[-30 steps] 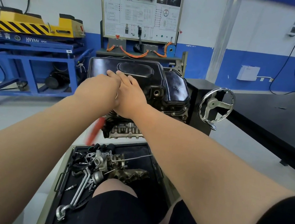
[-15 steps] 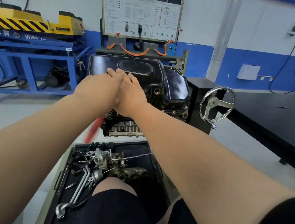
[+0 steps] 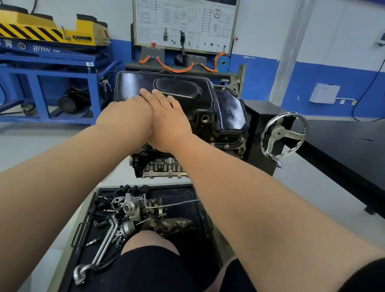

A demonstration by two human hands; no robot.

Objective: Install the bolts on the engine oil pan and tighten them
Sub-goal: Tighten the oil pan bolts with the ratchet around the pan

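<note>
One glossy black pressed-steel oil pan [image 3: 181, 89] sits on top of one upturned grey engine block [image 3: 160, 167], straight ahead of the person, in the middle of the view. One round drain hole [image 3: 205, 118] shows on its near right side, and small bolt heads [image 3: 226, 146] sit along the flange below it, too small to count surely.

Two hands rest on the pan's near left part, touching each other. The right hand [image 3: 168, 124] lies flat, its grip spread, with straight fingers [image 3: 158, 96] on the black metal and partly over the left hand [image 3: 127, 119]. The left hand's fingers are hidden under the right, so I cannot tell its grip, nor whether it holds anything.

Just right of the engine stands one chrome three-spoked handwheel [image 3: 284, 134] on a black stand. Below the engine lies one black tray [image 3: 193, 192] of loose metal parts, among them one bent silver pipe [image 3: 103, 246]. One black table [image 3: 365, 156] runs along the right, one blue steel lift frame [image 3: 41, 78] stands at the left, and one white wiring display board [image 3: 182, 12] hangs behind
</note>
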